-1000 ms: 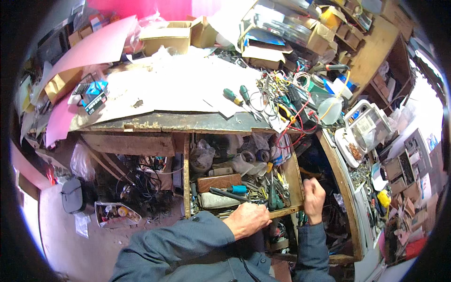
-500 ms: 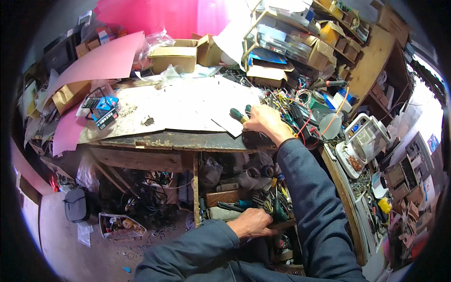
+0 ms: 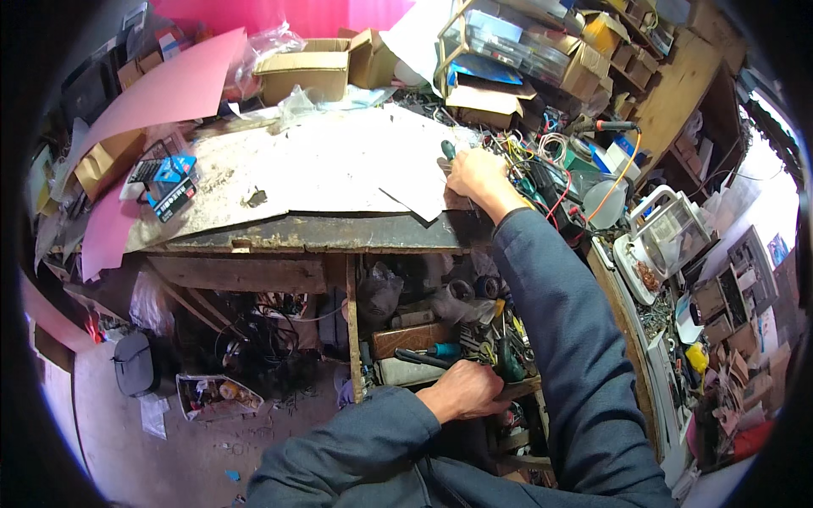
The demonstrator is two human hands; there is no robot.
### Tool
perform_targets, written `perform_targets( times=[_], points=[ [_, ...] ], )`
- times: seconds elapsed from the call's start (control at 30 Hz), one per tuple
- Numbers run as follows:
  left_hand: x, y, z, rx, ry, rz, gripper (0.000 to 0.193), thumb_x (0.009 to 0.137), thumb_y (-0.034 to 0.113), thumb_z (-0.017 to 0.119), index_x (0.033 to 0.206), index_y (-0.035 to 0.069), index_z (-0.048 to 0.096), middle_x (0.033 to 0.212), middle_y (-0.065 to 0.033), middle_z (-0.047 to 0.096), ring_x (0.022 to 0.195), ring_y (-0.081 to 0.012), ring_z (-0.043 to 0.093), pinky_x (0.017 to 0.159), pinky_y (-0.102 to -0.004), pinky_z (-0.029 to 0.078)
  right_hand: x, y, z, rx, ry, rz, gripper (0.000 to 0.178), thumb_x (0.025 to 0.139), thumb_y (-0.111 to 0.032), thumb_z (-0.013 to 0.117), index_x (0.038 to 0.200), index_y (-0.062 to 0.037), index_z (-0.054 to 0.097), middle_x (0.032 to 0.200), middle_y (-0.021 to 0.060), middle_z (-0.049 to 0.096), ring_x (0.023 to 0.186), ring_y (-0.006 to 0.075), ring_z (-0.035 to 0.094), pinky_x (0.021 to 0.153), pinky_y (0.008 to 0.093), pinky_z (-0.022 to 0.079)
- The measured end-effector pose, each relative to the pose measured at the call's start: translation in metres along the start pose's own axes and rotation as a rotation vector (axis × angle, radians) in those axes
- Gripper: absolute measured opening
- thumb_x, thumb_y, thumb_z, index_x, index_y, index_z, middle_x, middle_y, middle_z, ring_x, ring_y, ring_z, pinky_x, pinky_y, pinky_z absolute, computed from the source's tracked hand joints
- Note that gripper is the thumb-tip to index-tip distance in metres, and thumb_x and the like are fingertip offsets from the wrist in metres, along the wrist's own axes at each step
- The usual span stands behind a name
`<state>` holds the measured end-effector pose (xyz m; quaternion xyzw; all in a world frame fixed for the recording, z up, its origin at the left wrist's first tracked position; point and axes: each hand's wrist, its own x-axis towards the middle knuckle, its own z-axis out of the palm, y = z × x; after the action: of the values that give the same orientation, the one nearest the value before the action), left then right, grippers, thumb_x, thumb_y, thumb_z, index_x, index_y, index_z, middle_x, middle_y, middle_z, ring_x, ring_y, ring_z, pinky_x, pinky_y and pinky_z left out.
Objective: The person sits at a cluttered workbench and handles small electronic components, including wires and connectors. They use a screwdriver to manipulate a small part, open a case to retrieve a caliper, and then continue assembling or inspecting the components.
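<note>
My right hand reaches over the far right part of the workbench, its fingers curled and closed. A green-handled tool, perhaps pliers, sticks out past these fingers; the rest of it is hidden by the hand. Lower down, my left hand is closed at the wooden front edge of an open drawer, its fingertips partly out of sight. Inside that drawer, close to the left hand, lie a dark green handle, a teal-and-black tool and a brown box.
White board covers the benchtop. Tangled wires lie right of my right hand, with an orange-corded soldering iron. A clear-bodied appliance stands further right. Cardboard boxes line the back. A crate of scraps sits on the floor.
My right hand has moved farther away over the bench, and the green-handled tool with it, its visible handle now pointing away. My left hand has stayed at the drawer edge, curling tighter.
</note>
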<state>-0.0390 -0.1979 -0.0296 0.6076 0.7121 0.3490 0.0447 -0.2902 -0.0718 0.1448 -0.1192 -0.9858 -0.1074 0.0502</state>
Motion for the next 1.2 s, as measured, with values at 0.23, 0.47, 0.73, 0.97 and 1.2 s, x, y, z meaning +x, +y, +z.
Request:
perform_targets(
  times=[0.23, 0.47, 0.73, 0.97, 1.2],
  points=[
    [0.007, 0.010, -0.017, -0.055, -0.133, -0.058, 0.055, 0.087, 0.054, 0.066, 0.069, 0.001, 0.067, 0.065, -0.0204, 0.064, 0.064, -0.0406, 0.065, 0.057, -0.0503, 0.051, 0.062, 0.062, 0.009, 0.353, -0.091, -0.287, 0.025, 0.087, -0.028, 0.064, 0.085, -0.0034, 0.068, 0.077, 0.0109, 0.061, 0.071, 0.0254, 0.061, 0.061, 0.0389, 0.046],
    [0.003, 0.011, -0.024, -0.047, -0.162, -0.119, 0.047, 0.087, 0.045, 0.068, 0.069, 0.002, 0.071, 0.068, -0.0208, 0.067, 0.068, -0.0398, 0.068, 0.064, -0.0489, 0.054, 0.035, 0.057, -0.032, 1.067, -0.498, 0.263, 0.027, 0.090, -0.036, 0.063, 0.077, -0.0134, 0.054, 0.060, -0.0017, 0.051, 0.044, 0.0052, 0.032, 0.040, 0.0230, 0.024],
    [0.003, 0.006, -0.014, -0.032, -0.152, -0.110, 0.052, 0.087, 0.054, 0.066, 0.073, 0.005, 0.072, 0.066, -0.0177, 0.067, 0.064, -0.0372, 0.068, 0.058, -0.0468, 0.053, 0.014, 0.079, -0.040, 1.004, -0.521, 0.118, 0.021, 0.092, -0.030, 0.068, 0.100, -0.0122, 0.061, 0.075, -0.0010, 0.065, 0.057, 0.0051, 0.058, 0.046, 0.0207, 0.041],
    [0.003, 0.006, -0.015, -0.037, -0.141, -0.115, 0.055, 0.087, 0.056, 0.065, 0.072, 0.004, 0.072, 0.067, -0.0189, 0.067, 0.065, -0.0393, 0.068, 0.058, -0.0487, 0.053, -0.003, 0.091, -0.060, 0.731, -0.587, 0.074, 0.022, 0.093, -0.034, 0.070, 0.102, -0.0142, 0.069, 0.072, -0.0018, 0.063, 0.055, 0.0052, 0.054, 0.047, 0.0223, 0.041],
    [0.003, 0.004, -0.016, 0.039, -0.168, -0.156, 0.058, 0.087, 0.061, 0.062, 0.078, 0.005, 0.074, 0.068, -0.0198, 0.067, 0.068, -0.0384, 0.070, 0.063, -0.0477, 0.056, -0.057, 0.115, -0.076, 0.456, -0.175, -0.395, 0.031, 0.098, -0.035, 0.065, 0.094, -0.0051, 0.060, 0.073, -0.0017, 0.060, 0.069, 0.0113, 0.058, 0.064, 0.0291, 0.046]
  ],
)
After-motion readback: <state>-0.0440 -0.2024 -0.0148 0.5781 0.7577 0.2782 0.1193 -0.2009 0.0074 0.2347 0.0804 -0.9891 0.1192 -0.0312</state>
